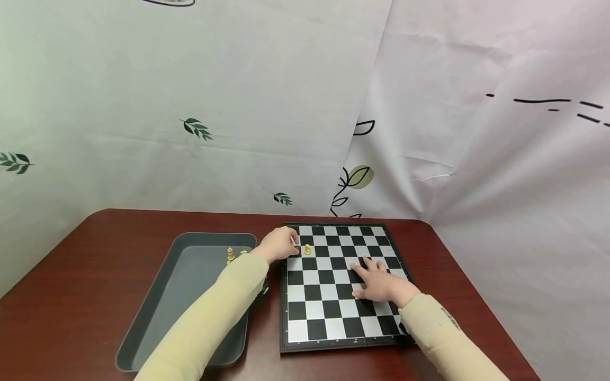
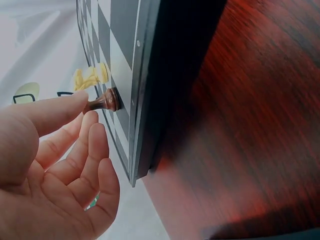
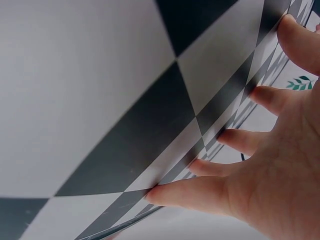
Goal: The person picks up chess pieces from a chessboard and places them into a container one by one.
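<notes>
At the far left corner of the chessboard, my left hand pinches a small dark brown chess piece between thumb and fingers. The piece's round base is right at a dark square by the board's edge; its top is hidden in the fingers. Beside it stands a yellow chess piece shaped like a knight. My right hand rests on the board's right half with fingers spread. In the right wrist view, its straight fingertips touch the squares.
A grey tray lies left of the board, partly covered by my left forearm. Yellow chess pieces are in its far right part. Both stand on a dark red wooden table, with a white patterned cloth hanging behind.
</notes>
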A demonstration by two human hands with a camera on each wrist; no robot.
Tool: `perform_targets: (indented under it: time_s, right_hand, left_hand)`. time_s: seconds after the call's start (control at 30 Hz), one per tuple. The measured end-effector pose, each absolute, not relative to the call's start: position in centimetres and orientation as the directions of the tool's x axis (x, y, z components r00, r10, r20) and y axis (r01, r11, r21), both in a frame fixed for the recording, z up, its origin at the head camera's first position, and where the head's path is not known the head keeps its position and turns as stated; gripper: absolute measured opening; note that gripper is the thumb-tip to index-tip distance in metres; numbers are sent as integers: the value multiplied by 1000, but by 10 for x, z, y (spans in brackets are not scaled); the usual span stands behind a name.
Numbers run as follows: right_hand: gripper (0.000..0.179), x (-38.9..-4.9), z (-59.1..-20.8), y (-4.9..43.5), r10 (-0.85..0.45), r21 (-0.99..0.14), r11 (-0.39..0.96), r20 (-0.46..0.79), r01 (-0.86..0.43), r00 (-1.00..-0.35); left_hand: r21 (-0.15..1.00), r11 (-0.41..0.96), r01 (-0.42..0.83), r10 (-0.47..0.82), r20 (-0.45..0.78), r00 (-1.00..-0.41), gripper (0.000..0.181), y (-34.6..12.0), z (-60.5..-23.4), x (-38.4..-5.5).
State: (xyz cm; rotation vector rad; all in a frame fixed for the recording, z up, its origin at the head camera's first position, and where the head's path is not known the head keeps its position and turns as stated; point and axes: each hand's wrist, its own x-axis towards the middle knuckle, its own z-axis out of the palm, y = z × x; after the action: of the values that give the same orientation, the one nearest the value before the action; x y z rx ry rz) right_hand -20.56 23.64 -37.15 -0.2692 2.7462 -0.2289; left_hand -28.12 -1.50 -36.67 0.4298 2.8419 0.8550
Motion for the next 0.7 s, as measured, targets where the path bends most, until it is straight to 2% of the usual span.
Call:
perform_targets:
  time_s: [0.27,0.7]
  right_hand:
    - [68,-206,-373,237,-215,-193,969,-349,-155,-912]
    - [67,-205,-372,237,-218,-189,969,-342,-161,-914]
  left_hand:
    - [562,799,216,298,-57,-953,5,-14,-370,-281]
    - [560,798,223,300,-47,-953,8,-13,-374,-282]
